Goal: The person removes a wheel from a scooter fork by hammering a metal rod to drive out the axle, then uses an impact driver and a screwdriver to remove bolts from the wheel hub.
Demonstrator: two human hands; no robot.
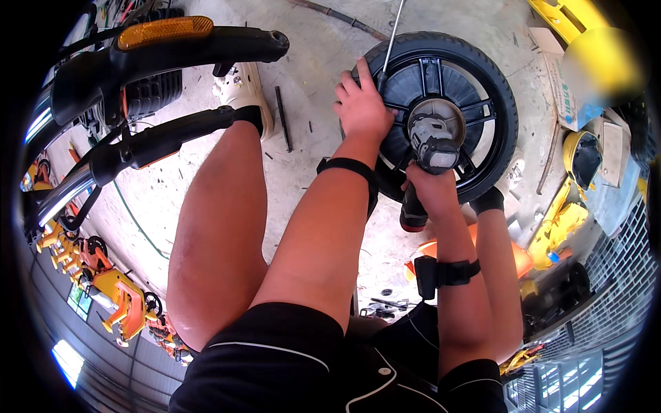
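Note:
A black spoked wheel with its tyre [506,113] lies on the floor between my feet. My left hand [365,107] rests over its left side, fingers spread across the tyre and thumb at the inner rim; it appears to grip the wheel. Beside those fingers, a thin metal rod [393,38] with a dark lower end slants up from the rim. My right hand [434,186] is wrapped round the grip of a grey and black cordless power tool [434,141]. Its front end points down into the wheel's hub [447,110]; the tip is hidden by its body.
Black fork-like vehicle parts with an orange reflector [165,33] jut in at upper left. A dark bar [283,118] lies near my left shoe [244,86]. Yellow parts [561,224], a yellow and black bowl-shaped piece [582,158] and cardboard [554,76] lie to the right.

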